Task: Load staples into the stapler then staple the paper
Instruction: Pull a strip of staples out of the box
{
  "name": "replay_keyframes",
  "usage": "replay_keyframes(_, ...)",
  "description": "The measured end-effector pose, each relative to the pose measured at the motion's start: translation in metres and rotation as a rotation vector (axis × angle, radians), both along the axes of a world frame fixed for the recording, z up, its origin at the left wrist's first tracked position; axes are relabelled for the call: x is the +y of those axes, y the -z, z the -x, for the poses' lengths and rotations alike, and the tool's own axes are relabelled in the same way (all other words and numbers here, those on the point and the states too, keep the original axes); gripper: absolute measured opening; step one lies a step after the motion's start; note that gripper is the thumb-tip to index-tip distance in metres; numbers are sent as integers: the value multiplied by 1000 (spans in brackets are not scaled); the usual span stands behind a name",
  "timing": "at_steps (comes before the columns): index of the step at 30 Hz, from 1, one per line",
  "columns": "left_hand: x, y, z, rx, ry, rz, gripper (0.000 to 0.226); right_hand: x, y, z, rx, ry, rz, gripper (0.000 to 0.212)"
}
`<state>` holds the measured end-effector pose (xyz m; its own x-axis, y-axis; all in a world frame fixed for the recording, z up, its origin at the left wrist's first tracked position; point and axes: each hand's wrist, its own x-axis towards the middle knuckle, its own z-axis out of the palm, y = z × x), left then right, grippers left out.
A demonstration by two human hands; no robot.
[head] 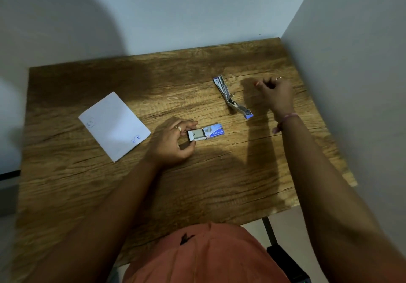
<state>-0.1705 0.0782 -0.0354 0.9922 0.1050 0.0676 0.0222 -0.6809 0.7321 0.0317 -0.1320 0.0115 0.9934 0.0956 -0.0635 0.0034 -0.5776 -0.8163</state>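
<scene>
A small blue-and-white staple box (207,132) lies at the middle of the wooden table (153,186), its inner tray slid out to the left. My left hand (173,142) pinches that tray end between thumb and fingers. The metal stapler (230,98) lies swung wide open to the upper right, its blue tip pointing toward me. My right hand (274,96) hovers just right of the stapler with fingers loosely curled, holding nothing that I can see. A folded white paper (114,126) with blue pen marks lies to the left.
Pale walls close in behind the table and along its right side. The table's left edge lies past the paper, and its near edge runs by my orange shirt (208,256). A dark object (287,265) sits low at the right.
</scene>
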Motion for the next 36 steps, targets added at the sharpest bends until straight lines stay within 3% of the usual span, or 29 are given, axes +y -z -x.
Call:
replay_keyframes(3,0,2,1,-20,7,-8,47,5,-29,28,-85,-356,-24,4)
replay_keyframes(8,0,3,1,-41,19,2,48,39,-44,71,-261,-773,511,8)
replay_keyframes(13,0,5,3,-51,11,-38,45,71,-29,93,-359,-975,813,11)
replay_keyframes(19,1,8,3,-65,-9,-39,44,77,-12,97,-390,-992,933,18)
replay_keyframes(22,1,8,3,-47,-16,-40,46,71,-14,96,-335,-973,820,19)
replay_keyframes(26,1,9,2,-54,-15,-42,47,53,-22,102,-264,-761,555,23)
replay_keyframes(30,-1,9,4,-75,-32,-12,52,33,-12,132,-297,-604,628,35)
replay_keyframes(36,-7,13,8,-94,-162,-347,49,23,18,151,-258,-533,704,56)
